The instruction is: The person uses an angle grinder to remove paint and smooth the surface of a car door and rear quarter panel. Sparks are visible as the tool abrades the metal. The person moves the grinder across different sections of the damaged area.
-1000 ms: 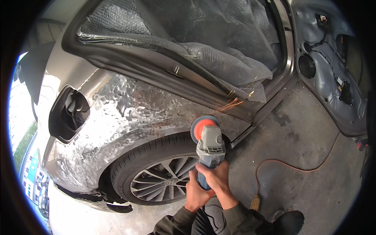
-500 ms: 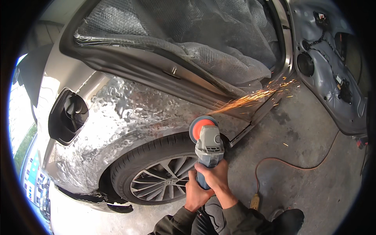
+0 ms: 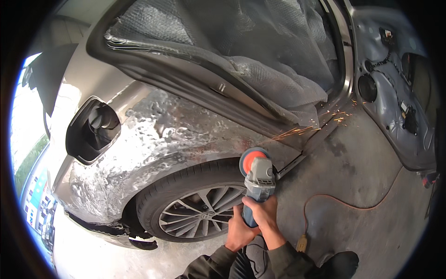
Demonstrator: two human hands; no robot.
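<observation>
Both my hands are wrapped round an angle grinder with a grey head and a blue body. My left hand grips the rear of its handle, and my right hand closes round the body just ahead of it. The orange and blue-grey disc is at the car's rear fender, just above the wheel arch; whether it touches cannot be told. Sparks fly right toward the door sill. The fender's metal is bare, shiny and dented over a wide patch.
Below the arch is the wheel. An open fuel flap recess lies left. Plastic bubble sheeting covers the door opening. The open door stands at right. An orange cord with a yellow connector runs over the floor.
The grinder and both hands appear slightly further right and lower against the car, partly because the view has shifted. The spark stream has become thinner and shorter.
</observation>
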